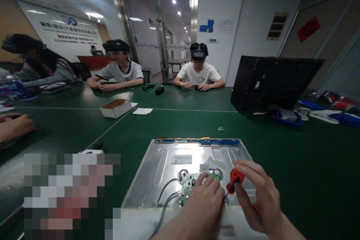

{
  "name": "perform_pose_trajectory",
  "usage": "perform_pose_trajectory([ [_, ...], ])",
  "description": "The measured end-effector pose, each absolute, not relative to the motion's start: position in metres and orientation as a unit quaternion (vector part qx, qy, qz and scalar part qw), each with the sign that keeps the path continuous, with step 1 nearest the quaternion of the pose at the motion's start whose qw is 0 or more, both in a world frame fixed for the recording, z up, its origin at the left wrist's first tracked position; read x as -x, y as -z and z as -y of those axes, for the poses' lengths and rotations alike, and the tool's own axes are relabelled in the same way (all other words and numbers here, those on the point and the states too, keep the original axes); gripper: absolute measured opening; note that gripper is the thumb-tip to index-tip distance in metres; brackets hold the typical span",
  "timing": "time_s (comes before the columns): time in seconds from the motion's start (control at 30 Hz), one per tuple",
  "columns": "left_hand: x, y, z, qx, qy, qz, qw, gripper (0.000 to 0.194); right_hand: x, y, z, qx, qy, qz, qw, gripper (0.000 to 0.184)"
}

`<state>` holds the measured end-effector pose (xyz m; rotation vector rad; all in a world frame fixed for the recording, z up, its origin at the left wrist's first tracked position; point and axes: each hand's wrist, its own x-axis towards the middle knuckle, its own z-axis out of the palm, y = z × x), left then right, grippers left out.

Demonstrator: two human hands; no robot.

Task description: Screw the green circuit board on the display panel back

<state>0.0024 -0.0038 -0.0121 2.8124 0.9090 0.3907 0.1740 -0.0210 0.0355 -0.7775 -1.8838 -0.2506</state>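
Note:
A silver metal display panel point(146, 168) lies back side up before me, with a blue circuit strip point(197, 142) along its far edge. On its middle sits a green circuit board point(189, 180), partly covered by my left hand point(206, 198). That hand is closed, its fingers bent and held together over the board; what the fingertips grip is hidden. My right hand point(260, 195) pinches the orange-and-black handle of a screwdriver point(235, 180) between thumb and fingers. Its thin shaft slants down toward my left hand, and the tip is out of sight. Grey cables point(164, 208) run from the board toward me.
A large black monitor casing point(272, 84) stands at the right, near a blue tray point(288, 117) and gloves point(324, 116). An open cardboard box point(116, 108) and paper point(142, 111) lie left of centre. Several people sit around the green table point(191, 123); one person's hand point(17, 127) is at far left.

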Motion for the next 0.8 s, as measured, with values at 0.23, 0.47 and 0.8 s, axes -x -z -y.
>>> perform_pose_trajectory([
  [0.23,-0.0026,0.0121,0.0054,-0.934,-0.140,-0.316,0.089,0.025,-0.1708,-0.0293,0.0177,0.302,0.047,0.766,0.565,0.055],
  [0.47,-0.0019,0.0122,0.0052,-0.935,-0.152,-0.311,0.081,0.023,-0.1706,-0.0331,0.0205,0.310,0.079,0.773,0.547,0.047],
  [0.8,-0.0006,0.0069,0.0052,-0.937,-0.146,-0.304,0.093,0.021,-0.1716,-0.0332,0.0192,0.307,0.048,0.763,0.567,0.051],
])
